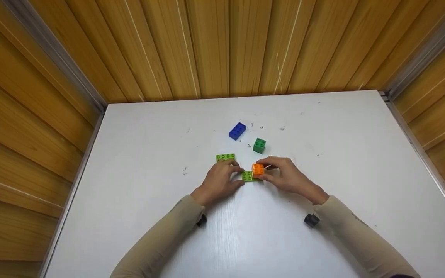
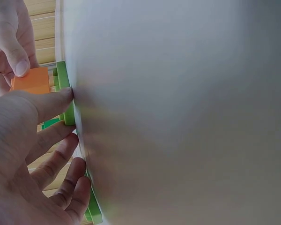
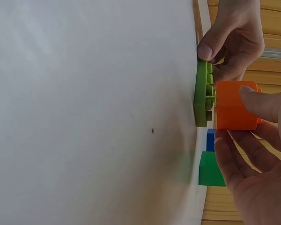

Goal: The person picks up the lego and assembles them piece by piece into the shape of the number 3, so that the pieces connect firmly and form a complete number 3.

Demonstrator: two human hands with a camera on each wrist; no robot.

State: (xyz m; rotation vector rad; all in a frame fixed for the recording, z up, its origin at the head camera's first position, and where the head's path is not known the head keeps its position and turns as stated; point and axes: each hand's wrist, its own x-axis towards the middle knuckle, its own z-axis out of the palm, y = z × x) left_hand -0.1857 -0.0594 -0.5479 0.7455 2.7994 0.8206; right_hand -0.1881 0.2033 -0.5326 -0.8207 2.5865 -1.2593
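An orange brick [image 1: 258, 170] is pinched between the thumb and fingers of my right hand [image 1: 289, 177]. In the right wrist view the orange brick [image 3: 236, 105] stands just over the studs of a light green plate [image 3: 201, 93], with a thin gap showing. My left hand [image 1: 218, 180] pinches the left end of that light green plate [image 1: 247, 176] between thumb and index finger. Another light green plate [image 1: 225, 157] lies behind the left hand, partly hidden by its fingers; in the left wrist view its edge [image 2: 93, 206] shows below the fingertips.
Behind the hands, a dark green brick [image 1: 259, 145] stands on the white table [image 1: 149, 154], and a blue brick [image 1: 237, 131] lies farther back and left. Wood-patterned walls [image 1: 207, 50] border the table at the back and both sides.
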